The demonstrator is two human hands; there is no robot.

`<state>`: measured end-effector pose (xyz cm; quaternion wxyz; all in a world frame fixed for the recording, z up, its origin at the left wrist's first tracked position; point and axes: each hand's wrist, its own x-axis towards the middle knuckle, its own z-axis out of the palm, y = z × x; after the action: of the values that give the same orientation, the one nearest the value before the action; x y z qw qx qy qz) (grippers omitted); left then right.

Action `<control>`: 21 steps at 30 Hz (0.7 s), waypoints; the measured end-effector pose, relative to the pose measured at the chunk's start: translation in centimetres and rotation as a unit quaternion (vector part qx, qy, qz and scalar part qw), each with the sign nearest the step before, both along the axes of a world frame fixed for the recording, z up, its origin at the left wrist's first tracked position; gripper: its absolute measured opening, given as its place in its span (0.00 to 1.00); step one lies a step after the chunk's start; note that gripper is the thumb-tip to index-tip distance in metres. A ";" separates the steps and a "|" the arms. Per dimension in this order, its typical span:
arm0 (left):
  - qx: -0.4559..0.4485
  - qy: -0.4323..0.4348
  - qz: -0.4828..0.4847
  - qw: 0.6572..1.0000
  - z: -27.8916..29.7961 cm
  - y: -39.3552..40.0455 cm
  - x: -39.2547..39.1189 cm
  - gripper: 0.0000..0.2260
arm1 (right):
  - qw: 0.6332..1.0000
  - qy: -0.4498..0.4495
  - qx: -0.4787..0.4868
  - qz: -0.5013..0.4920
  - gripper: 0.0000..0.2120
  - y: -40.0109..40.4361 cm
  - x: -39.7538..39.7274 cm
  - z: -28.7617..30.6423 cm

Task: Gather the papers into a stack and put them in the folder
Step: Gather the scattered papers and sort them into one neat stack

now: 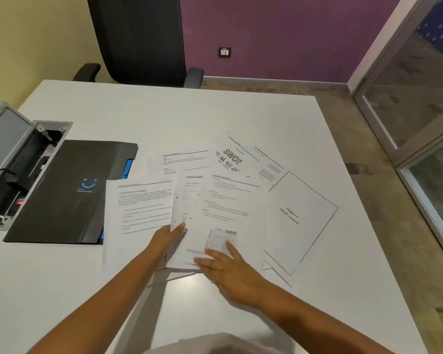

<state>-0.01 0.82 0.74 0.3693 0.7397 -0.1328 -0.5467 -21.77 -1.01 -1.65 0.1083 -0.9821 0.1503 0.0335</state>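
Several printed papers (223, 200) lie fanned out and overlapping on the white table (164, 118). A "SWOT" sheet (230, 157) lies at the back, a "Chapter 4 SWOT Analysis" sheet (299, 221) at the right, and a text page (138, 208) at the left. My left hand (168, 238) grips the left edge of a sheet raised off the pile, thumb on top. My right hand (225, 267) lies flat with fingers spread on the lower part of that sheet. A closed black folder (67, 195) with a blue smiley logo lies to the left of the papers.
An open grey cable box (18, 159) with plugs and cords is set into the table at the far left, touching the folder. A black office chair (141, 39) stands behind the table. A glass partition (420, 111) runs along the right side.
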 end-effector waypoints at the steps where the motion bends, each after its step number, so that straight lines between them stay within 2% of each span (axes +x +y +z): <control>1: -0.002 0.019 -0.009 1.000 0.1 0.2 -0.3 0.22 | 0.999 -0.014 0.032 0.008 0.21 0.1 0.1 0.2; 3: 0.010 0.031 -0.036 0.999 -0.6 0.4 -0.5 0.19 | 0.981 -0.061 0.181 -0.042 0.18 -0.1 0.2 1.1; 5: 0.012 0.025 -0.040 0.999 -0.4 0.3 -0.8 0.19 | 0.935 -0.134 0.289 -0.157 0.19 -0.7 0.1 1.8; 7: 0.003 0.044 -0.025 0.999 -0.1 0.1 -0.8 0.21 | 0.889 -0.205 0.290 -0.289 0.16 -1.9 -0.5 1.9; 9: -0.019 0.069 -0.018 0.997 0.2 -0.1 -0.4 0.22 | 0.841 -0.244 0.224 -0.427 0.17 -3.4 -1.2 1.7; 10: -0.033 0.077 -0.018 0.996 0.5 -0.1 -0.3 0.22 | 0.803 -0.252 0.215 -0.496 0.21 -4.1 -1.5 1.9; 12: -0.061 0.081 -0.025 0.995 1.1 -0.2 -0.1 0.21 | 0.676 -0.268 0.317 -0.609 0.31 -5.6 -1.7 3.2; 14: -0.082 0.053 -0.048 0.994 2.0 -0.5 -0.2 0.19 | 0.539 -0.301 0.453 -0.643 0.34 -7.0 -1.6 4.5; 15: -0.093 0.031 -0.063 0.993 2.5 -0.7 -0.3 0.18 | 0.495 -0.316 0.497 -0.639 0.32 -7.6 -1.6 5.1; 16: -0.104 0.009 -0.079 0.991 3.0 -1.0 -0.4 0.17 | 0.473 -0.332 0.521 -0.628 0.28 -8.1 -1.6 5.8; 17: -0.115 -0.006 -0.091 0.989 3.5 -1.3 -0.5 0.16 | 0.479 -0.349 0.527 -0.610 0.24 -8.4 -1.6 6.3; 19: -0.144 -0.020 -0.090 0.985 4.6 -2.0 -0.7 0.15 | 0.534 -0.370 0.497 -0.575 0.16 -8.9 -1.4 7.2; 21: -0.171 -0.031 -0.068 0.983 5.8 -2.5 -0.9 0.15 | 0.563 -0.400 0.476 -0.544 0.10 -9.3 -1.1 8.7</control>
<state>-0.93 -1.71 6.50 0.4481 0.6714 -0.2852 -0.5168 -22.82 -10.30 7.05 0.6069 -0.4333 0.5601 -0.3609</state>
